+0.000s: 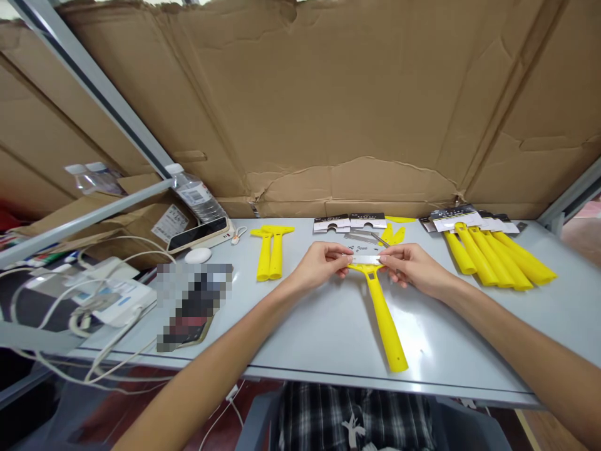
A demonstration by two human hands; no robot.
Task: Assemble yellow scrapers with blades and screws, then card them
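Observation:
A yellow scraper handle [385,319] lies on the table with its wide head away from me and its grip toward the front edge. Along that head sits a thin silver blade [366,259]. My left hand [326,263] pinches the left end of the blade and scraper head. At the right end, my right hand [408,266] pinches the same pieces between thumb and fingers. Just beyond my fingers are several small dark screws [360,248], a screwdriver-like metal tool [379,238] and loose yellow pieces [393,235].
Two yellow handles [276,254] lie to the left. Black-and-white cards [331,223] rest at the back, and several carded yellow scrapers [493,257] fan out at right. Cables [94,300], a pixelated phone-like item [195,307], a bottle [195,194] and a carton [154,219] occupy the left.

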